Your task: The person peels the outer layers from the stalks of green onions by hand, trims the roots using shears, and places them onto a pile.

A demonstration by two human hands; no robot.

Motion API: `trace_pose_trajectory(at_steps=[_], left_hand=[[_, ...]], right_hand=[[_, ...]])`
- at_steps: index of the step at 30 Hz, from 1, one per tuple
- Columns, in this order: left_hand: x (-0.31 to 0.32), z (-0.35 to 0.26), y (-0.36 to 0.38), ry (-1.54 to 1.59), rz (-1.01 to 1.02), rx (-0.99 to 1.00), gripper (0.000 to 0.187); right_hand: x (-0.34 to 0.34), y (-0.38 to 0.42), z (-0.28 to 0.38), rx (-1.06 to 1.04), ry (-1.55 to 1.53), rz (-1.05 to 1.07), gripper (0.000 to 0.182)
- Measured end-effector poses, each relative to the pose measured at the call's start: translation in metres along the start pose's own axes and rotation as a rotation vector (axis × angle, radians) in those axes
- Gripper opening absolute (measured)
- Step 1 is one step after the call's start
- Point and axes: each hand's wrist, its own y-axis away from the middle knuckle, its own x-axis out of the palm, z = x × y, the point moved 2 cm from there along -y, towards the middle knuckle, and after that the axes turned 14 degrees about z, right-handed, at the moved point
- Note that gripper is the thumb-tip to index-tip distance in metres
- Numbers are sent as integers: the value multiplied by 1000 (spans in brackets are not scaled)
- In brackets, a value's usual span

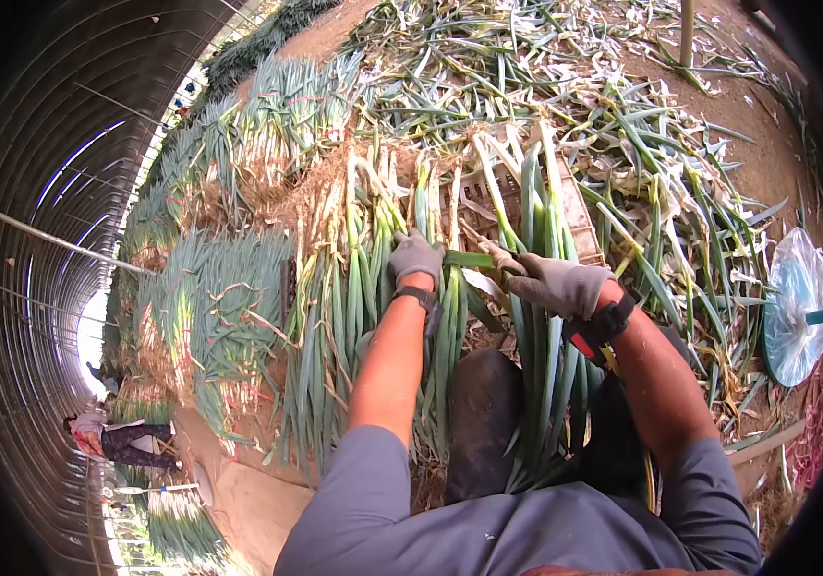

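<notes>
My left hand, in a grey glove, is closed over the stalks of green onions lying side by side in front of me. A flat green leaf stretches from it toward my right hand. That hand is also gloved, with its fingers closed at the leaf's other end; the exact grip is partly hidden. More long green onions pass beneath my right hand, with their leaves reaching down between my knees. Under their white ends sits a slatted crate.
Bundled green onions lie in rows to the left. Loose trimmed leaves cover the ground ahead and to the right. A clear plastic bag lies at the right. Another person is farther off at the left, under the arched roof.
</notes>
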Motion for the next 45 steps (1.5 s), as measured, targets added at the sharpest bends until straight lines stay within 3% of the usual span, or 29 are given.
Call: trace_pose_trajectory(at_steps=[4, 8, 9, 10, 11, 12, 14, 16, 19, 21, 23, 24, 27, 29, 30, 33, 36, 37, 39, 44, 45], left_hand=[[-5, 4, -16, 279, 66, -66, 59], [-18, 23, -25, 443, 98, 146, 53], [-31, 22, -9, 457, 13, 185, 36], [-59, 13, 23, 672, 54, 142, 17], [-69, 21, 16, 616, -118, 322, 16], [-99, 18, 38, 732, -103, 322, 15], [-131, 28, 39, 838, -146, 445, 17], [-163, 26, 48, 577, -211, 559, 22], [-191, -1, 44, 298, 218, 533, 30], [-225, -29, 31, 91, 106, 565, 39], [-288, -38, 4, 589, -129, 597, 43], [-316, -44, 26, 971, -242, 748, 56], [-352, -39, 18, 928, -531, 802, 73], [-321, -36, 48, 790, -535, 706, 85], [-280, -26, 32, 740, -464, 716, 83], [-120, -14, 49, 399, -59, 356, 57], [-24, -1, 97, 227, 78, 197, 52], [-4, 3, 102, 87, 211, 204, 53], [45, 13, 93, 65, 125, 201, 56], [49, -3, 91, -7, 31, 93, 59], [47, -4, 88, 39, 30, 81, 60]], right_hand=[[-4, 13, 15, 10, -28, 4, 58], [-8, 16, 10, 11, -112, 11, 59], [-11, 22, 12, 32, -168, 33, 60], [-14, 24, 10, -36, -164, 13, 59], [-16, 25, 9, -104, -161, 0, 59], [-15, 26, 11, -174, -153, -8, 58], [-16, 31, 16, -105, -214, 35, 58], [-15, 27, 10, -81, -193, 65, 59], [-15, 30, 11, -32, -186, 113, 58], [-14, 33, 16, 15, -172, 163, 58], [-10, 29, 12, 55, -153, 154, 58], [-7, 24, 4, 71, -144, 118, 58], [-15, 29, 5, 124, -150, 44, 59], [-20, 37, 3, 118, -206, -34, 53], [-22, 41, 2, 95, -288, -88, 53], [-32, 50, 2, 68, -521, -260, 50], [-39, 48, -21, 29, -518, -318, 54], [-38, 48, -22, 42, -532, -302, 55], [-34, 46, -26, 55, -535, -280, 53], [-21, 46, -14, 95, -541, -243, 48], [-21, 46, -18, 66, -494, -225, 62]])
